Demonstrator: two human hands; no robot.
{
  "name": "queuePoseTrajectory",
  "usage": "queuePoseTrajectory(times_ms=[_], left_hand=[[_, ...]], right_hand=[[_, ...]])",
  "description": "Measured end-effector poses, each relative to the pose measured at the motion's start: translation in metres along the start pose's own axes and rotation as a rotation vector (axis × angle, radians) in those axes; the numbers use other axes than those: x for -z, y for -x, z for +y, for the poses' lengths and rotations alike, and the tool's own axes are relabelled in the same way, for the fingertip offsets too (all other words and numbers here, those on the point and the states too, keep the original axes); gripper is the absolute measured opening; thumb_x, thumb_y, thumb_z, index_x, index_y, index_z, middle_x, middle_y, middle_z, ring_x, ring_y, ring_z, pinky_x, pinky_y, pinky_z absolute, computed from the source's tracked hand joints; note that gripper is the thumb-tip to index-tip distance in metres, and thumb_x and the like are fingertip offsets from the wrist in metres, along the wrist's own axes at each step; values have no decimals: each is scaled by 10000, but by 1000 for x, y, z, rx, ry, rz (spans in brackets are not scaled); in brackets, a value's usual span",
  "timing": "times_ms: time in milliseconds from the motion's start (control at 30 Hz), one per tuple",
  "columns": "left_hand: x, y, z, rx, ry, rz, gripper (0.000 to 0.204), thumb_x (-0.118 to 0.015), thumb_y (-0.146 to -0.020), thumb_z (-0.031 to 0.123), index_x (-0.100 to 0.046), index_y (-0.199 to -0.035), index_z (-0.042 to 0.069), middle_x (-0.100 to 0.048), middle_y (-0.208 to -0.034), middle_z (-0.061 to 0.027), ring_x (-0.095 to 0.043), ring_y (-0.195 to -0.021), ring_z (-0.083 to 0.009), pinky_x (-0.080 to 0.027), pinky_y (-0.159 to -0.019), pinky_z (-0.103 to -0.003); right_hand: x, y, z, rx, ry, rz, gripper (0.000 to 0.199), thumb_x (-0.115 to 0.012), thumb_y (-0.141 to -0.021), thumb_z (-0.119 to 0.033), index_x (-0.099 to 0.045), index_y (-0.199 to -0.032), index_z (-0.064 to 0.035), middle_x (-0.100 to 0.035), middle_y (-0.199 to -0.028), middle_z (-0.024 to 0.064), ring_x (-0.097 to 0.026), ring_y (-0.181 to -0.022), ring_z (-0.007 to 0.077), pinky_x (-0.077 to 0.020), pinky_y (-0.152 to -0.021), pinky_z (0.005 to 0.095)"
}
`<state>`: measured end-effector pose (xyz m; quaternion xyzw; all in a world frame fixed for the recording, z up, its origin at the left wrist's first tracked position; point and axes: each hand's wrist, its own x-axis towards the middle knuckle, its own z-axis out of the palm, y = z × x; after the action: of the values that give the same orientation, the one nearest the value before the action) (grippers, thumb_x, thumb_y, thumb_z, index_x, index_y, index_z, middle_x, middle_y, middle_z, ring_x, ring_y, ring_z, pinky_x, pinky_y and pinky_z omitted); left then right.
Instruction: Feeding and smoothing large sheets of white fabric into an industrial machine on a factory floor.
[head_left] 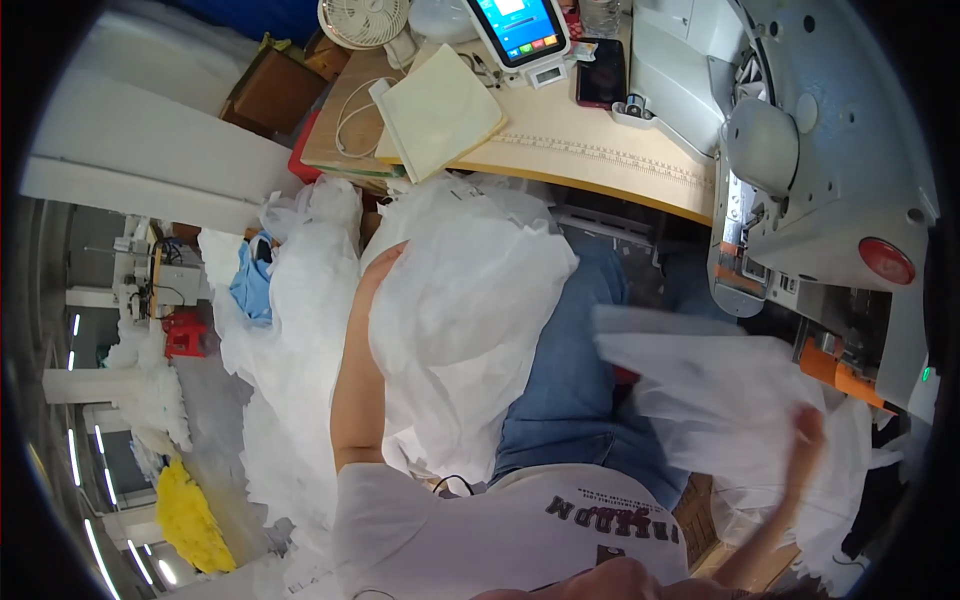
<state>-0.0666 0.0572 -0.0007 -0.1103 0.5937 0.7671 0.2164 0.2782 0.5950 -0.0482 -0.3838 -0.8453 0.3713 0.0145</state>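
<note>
A large bundle of thin, sheer white fabric (465, 290) lies over my lap and left leg. My left hand (386, 260) is closed on the upper left of this bundle; folds hide part of its fingers. On my right, my right hand (808, 430) is smeared by motion, so its fingers cannot be made out. It is beside a loose sheer white piece (700, 375), blurred along its upper edge, which spreads across my right leg toward the sewing machine. Whether that hand holds the piece cannot be told.
A grey-white sewing machine (850, 200) stands at the right. Its table (600, 150) carries a pale folded sheet (440, 112), a lit touchscreen (520, 28), a dark phone (601, 73) and a small fan (362, 20). More white fabric (290, 350) is heaped at my left.
</note>
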Motion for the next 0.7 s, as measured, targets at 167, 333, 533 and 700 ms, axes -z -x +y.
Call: queuePoseTrajectory(times_ms=[167,333,533,700], left_hand=[[-9,-31,-23,281,-97,-228,362,-580,-849,193,-540,-1158,7,-610,-1069,-67,-581,-964,-176,-458,-847,-297],[-6,-64,-66,3,-417,-6,568,-664,-779,234,-437,-1250,11,-481,-1273,-95,-456,-1163,-233,-370,-970,-369],[-15,80,-165,-343,-1779,248,786,-732,-619,147,-365,-1298,4,-380,-1330,-169,-393,-1186,-376,-340,-998,-414],[135,74,-159,-209,-927,436,365,-562,-649,8,-596,-1012,27,-616,-879,-78,-553,-623,-178,-465,-581,-274]], right_hand=[[-229,21,-255,1282,-45,-180,750,-767,-601,-302,-474,-1260,-97,-442,-1296,135,-399,-1209,309,-288,-1035,464],[-337,-18,-308,1062,172,-501,357,-653,-695,-138,-582,-1044,-115,-602,-968,125,-582,-949,278,-456,-854,380],[-344,-45,-271,983,-64,-352,265,-604,-703,-40,-590,-966,-67,-614,-839,117,-607,-830,293,-492,-731,351],[-340,-60,-248,714,-139,-607,289,-609,-695,0,-593,-981,-41,-617,-874,133,-590,-878,312,-476,-771,371]])
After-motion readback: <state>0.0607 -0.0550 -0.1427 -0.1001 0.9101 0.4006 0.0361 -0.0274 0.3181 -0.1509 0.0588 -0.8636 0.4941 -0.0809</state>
